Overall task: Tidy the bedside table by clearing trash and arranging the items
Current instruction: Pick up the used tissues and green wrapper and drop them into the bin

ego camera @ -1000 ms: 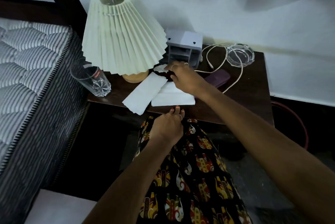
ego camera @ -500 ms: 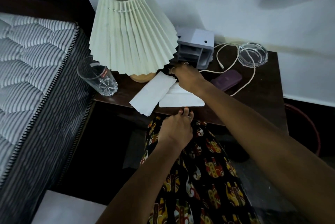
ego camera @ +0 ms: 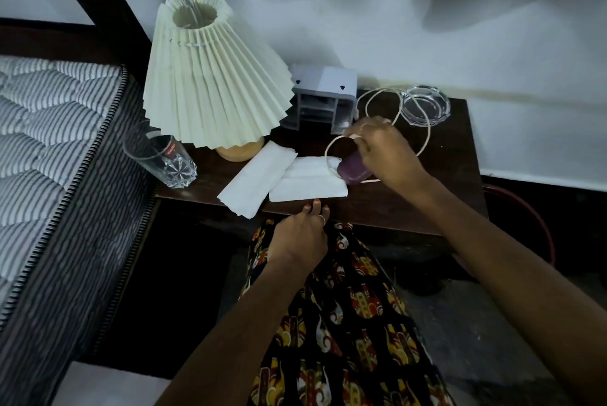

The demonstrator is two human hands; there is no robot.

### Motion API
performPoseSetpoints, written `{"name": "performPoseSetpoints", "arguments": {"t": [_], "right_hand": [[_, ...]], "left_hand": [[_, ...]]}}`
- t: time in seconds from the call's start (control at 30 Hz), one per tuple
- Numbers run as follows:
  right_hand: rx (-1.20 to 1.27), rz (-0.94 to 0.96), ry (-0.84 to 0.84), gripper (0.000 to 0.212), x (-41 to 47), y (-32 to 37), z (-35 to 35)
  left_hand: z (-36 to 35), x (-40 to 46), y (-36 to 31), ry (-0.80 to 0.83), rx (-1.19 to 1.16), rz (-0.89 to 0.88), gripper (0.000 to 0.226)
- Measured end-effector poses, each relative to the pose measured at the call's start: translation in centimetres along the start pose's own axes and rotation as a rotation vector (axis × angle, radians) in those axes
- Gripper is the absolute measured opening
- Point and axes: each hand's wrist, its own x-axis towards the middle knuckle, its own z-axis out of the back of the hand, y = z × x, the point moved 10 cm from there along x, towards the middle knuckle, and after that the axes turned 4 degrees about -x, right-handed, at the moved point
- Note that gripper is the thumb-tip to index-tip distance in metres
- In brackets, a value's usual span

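Note:
On the dark wooden bedside table [ego camera: 410, 208] my right hand [ego camera: 382, 151] pinches a loop of white cable [ego camera: 381, 100] just above a purple flat device [ego camera: 353, 170]. Two white tissues [ego camera: 259, 175] lie side by side near the front edge, one overhanging it. My left hand [ego camera: 302, 234] hangs at the table's front edge below the tissues, fingers loosely curled, holding nothing. A cut-glass tumbler [ego camera: 161, 156] stands at the table's left corner. A pleated cream lamp [ego camera: 210, 77] tilts over the left part.
A grey plastic organiser [ego camera: 323, 100] stands against the wall behind the lamp. A clear glass ashtray [ego camera: 425, 105] sits at the back right with cable across it. A striped mattress [ego camera: 56, 149] borders the table on the left. A patterned skirt is below.
My right hand moved right from the spot in front of the organiser and took hold of the white cable by the purple device. My left hand stayed at the table's edge.

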Motion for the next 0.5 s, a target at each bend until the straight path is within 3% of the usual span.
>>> {"name": "performPoseSetpoints", "arguments": {"t": [0.23, 0.4, 0.5], "right_hand": [[0.006, -0.34, -0.268, 0.023, -9.6, -12.1, 7.9], [0.003, -0.744, -0.251, 0.022, -18.6, -21.3, 8.7], [0.035, -0.877, -0.207, 0.024, -22.7, -24.5, 7.0]], "left_hand": [[-0.1, -0.1, -0.3, 0.023, 0.022, 0.016, 0.052], [-0.3, 0.1, -0.4, 0.022, 0.041, 0.03, 0.054], [-0.4, 0.1, -0.3, 0.014, 0.045, 0.039, 0.055]]}}
